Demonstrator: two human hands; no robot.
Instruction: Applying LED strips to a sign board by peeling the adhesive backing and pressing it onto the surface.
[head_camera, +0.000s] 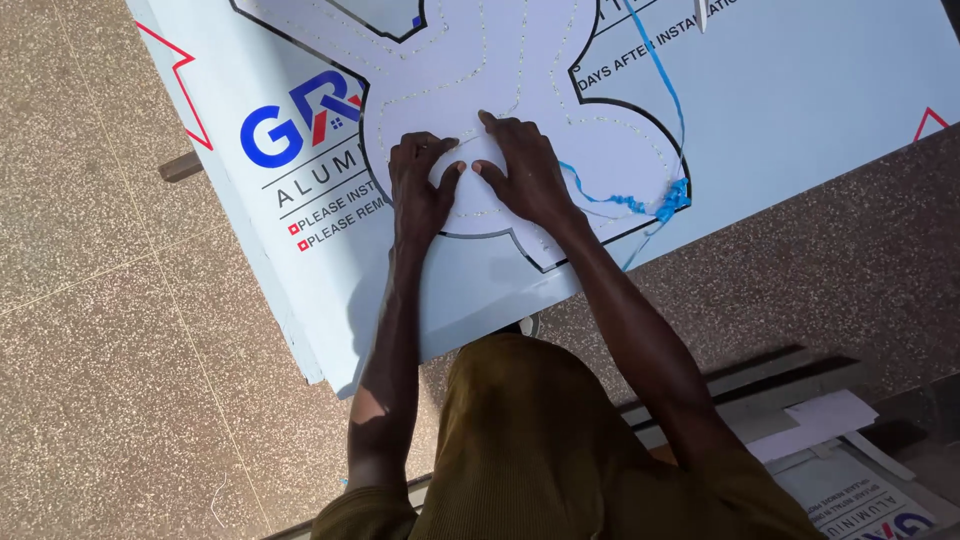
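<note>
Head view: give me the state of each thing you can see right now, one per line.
Left hand: pressed flat on the white cutout, fingers spread, holding nothing.
Right hand: pressed flat on the cutout beside the left, holding nothing.
White cutout: lying flat on the sheet, dotted line along its edge.
Pale blue sheet: flat, overhanging its support.
Blue strip: loose, curled, partly peeled up.

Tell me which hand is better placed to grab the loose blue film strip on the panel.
Right, probably. The right hand lies flat on the white cut-out shape, nearer the blue film strip trailing off to its right. The left hand presses the shape on the far side and would have to cross over.
</note>
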